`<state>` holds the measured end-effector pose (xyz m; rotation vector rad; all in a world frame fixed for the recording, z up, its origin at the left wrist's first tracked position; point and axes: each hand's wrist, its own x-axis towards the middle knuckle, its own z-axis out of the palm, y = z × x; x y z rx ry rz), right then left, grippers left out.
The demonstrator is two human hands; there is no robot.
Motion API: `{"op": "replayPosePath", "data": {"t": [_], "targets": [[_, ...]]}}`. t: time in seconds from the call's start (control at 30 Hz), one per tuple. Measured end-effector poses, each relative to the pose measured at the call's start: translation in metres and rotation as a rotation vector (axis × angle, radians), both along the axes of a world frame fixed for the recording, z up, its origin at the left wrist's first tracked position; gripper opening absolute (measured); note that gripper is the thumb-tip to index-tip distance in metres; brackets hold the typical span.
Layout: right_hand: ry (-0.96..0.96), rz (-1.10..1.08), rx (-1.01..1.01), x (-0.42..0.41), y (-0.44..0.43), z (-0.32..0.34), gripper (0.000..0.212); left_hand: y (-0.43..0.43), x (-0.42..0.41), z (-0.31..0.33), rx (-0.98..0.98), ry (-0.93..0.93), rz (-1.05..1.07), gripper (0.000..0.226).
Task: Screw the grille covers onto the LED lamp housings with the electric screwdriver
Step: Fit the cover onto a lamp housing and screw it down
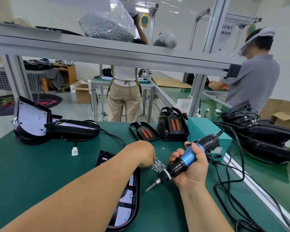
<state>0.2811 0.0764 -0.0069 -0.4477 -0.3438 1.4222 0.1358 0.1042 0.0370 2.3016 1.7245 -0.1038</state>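
Observation:
A black LED lamp housing with a grille cover (131, 196) lies on the green mat, partly hidden under my left forearm. My left hand (141, 154) reaches across it, fingers curled down into a small pile of screws (158, 165); I cannot see whether it holds any. My right hand (192, 169) grips the blue and black electric screwdriver (186, 160), tilted with its bit (151, 187) pointing down-left just above the mat, right of the housing.
Grille covers with orange inserts (145, 132) (173, 125) stand at the back. More lamp housings lie at far left (32, 123) and right (266, 131). A teal power box (206, 129) and cables (233, 178) sit right. A white connector (74, 150) lies left. Two people stand beyond.

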Motion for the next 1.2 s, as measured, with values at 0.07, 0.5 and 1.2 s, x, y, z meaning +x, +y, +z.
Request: {"op": "replayPosePath", "data": {"t": [0.07,0.5,1.2], "targets": [[-0.009,0.011,-0.005,-0.001,0.000,0.000,0.019,0.002,0.002,-0.008,-0.024,0.029,0.012,0.030],[0.004,0.016,-0.012,0.001,-0.001,-0.001,0.008,0.000,0.001,-0.027,0.053,-0.007,0.142,0.020],[0.010,-0.007,-0.007,0.004,0.002,-0.002,0.010,-0.003,-0.001,-0.024,0.096,-0.179,0.147,0.009]]}}
